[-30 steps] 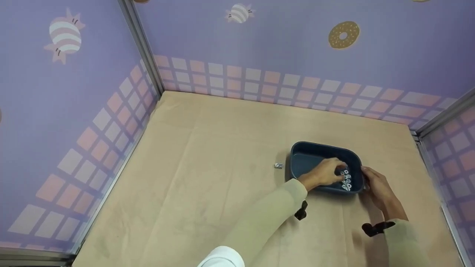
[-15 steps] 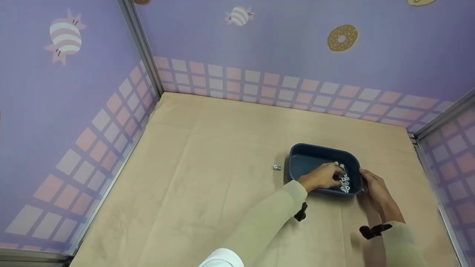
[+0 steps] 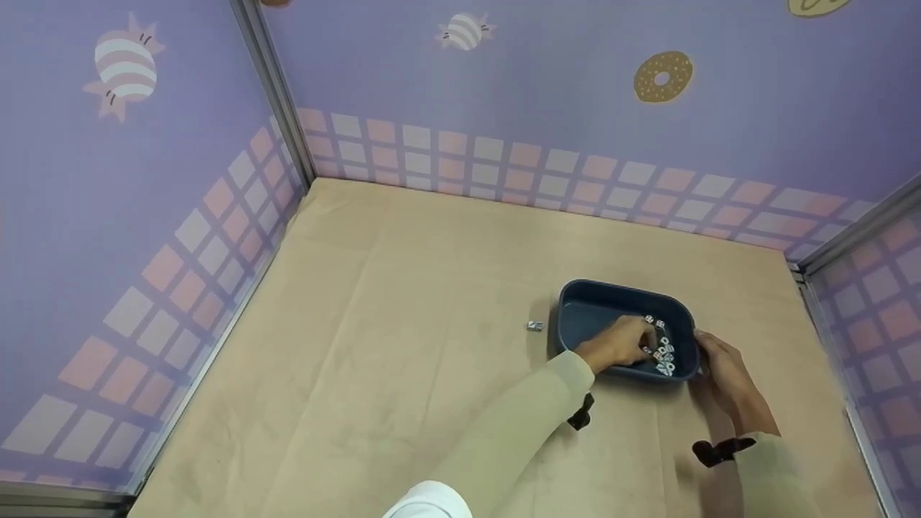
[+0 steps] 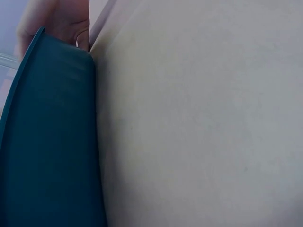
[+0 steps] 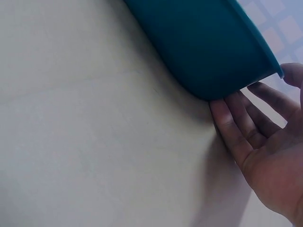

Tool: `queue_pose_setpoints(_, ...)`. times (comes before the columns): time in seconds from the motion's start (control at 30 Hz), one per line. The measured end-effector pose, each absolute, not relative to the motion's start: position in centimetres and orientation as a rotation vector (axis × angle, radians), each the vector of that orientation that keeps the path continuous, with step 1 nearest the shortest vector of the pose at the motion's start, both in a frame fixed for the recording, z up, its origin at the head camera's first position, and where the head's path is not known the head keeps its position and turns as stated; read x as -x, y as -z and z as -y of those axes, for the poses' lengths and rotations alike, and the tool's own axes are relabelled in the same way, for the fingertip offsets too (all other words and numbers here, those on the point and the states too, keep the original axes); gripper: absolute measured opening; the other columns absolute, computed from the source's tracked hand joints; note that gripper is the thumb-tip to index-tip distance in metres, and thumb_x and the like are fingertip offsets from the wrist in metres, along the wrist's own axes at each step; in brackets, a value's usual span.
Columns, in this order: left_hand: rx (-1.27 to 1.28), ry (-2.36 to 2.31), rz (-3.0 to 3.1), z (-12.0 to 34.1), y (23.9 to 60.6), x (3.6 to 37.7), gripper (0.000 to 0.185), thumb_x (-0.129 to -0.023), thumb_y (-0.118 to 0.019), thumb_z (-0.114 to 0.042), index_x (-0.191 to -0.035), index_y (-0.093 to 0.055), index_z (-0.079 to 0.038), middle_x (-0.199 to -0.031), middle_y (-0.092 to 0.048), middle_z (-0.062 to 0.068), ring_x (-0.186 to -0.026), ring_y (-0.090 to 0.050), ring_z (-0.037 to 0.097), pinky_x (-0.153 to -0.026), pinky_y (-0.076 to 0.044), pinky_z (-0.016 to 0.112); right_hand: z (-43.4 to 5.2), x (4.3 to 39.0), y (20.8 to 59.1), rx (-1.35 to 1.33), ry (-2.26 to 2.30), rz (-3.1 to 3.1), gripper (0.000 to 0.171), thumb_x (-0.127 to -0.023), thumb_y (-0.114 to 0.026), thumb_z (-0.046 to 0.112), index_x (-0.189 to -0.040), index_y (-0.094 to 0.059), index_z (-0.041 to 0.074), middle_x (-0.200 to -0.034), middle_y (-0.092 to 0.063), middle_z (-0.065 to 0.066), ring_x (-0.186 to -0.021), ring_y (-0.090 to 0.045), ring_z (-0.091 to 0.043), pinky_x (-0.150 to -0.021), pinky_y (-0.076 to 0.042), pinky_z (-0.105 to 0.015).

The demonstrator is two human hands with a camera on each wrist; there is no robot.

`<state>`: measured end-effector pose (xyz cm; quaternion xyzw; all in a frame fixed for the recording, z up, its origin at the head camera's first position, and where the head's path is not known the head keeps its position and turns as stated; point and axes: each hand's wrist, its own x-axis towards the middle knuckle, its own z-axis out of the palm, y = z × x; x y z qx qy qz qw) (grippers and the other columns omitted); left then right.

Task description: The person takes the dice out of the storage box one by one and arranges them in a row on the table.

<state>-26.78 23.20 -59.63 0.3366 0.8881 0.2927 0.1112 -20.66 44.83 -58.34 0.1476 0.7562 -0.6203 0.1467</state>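
A: Right, head view first. Blue tub (image 3: 624,302) sits on the tan worktop (image 3: 403,345), right of centre. Left hand (image 3: 620,344) is inside it, fingers curled down over the small white dice (image 3: 663,351) heaped at the right end. Can't tell if it actually pinches one; too small to see.

B: Right hand?

A: Right hand (image 3: 723,370) lies against the tub's right wall from outside, fingers relaxed, nothing gripped. Reads as a brace. One stray die (image 3: 534,326) lies on the worktop just left of the tub, apart from it.

B: Left wrist view?

A: Mostly tub wall (image 4: 47,142) and bare worktop (image 4: 203,118). A bit of hand (image 4: 61,19) shows above the rim, blurred. No dice visible, so it doesn't settle the grip.

B: Right wrist?

A: Clear one. Right hand (image 5: 265,142) flat and wide, fingertips (image 5: 221,113) touching the rounded lower corner of the tub (image 5: 203,42), palm off the wall.

B: Advice for the step?

A: My read: keep the right hand pressing lightly so the tub doesn't skate on the cloth. Left hand should work at fingertip level, take the pieces on top of the heap, and lift straight up over the rim rather than dragging along the wall, or pieces may flick out like the stray.
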Motion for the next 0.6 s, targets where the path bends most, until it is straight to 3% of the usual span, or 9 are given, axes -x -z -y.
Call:
queue_pose_setpoints(0.37,-0.950,-1.026,-2.660,-22.9,59.0,27.3,0.008,-0.099,-0.079,-0.023,-0.106,-0.079,-0.019,-0.098,-0.069,-0.011,-0.085,-0.059,-0.003,-0.076,-0.047,0.010,-44.6,20.7,58.4,-0.405,1.819,-2.124,0.081,-0.114,-0.039,0.051,-0.168,-0.006,0.002,-0.176,-0.001,-0.015,-0.162,-0.001,-0.031,-0.129,-0.009,-0.044)
queue_pose_setpoints(0.6,-1.078,-1.116,-2.527,-21.5,54.5,28.1,0.010,-0.100,-0.078,-0.022,-0.107,-0.078,-0.015,-0.101,-0.072,-0.009,-0.091,-0.063,-0.002,-0.081,-0.048,0.009,-45.0,20.8,58.6,-0.421,1.825,-2.125,0.083,-0.112,-0.042,0.055,-0.168,-0.013,0.001,-0.175,-0.012,-0.016,-0.162,-0.010,-0.030,-0.129,-0.013,-0.046)
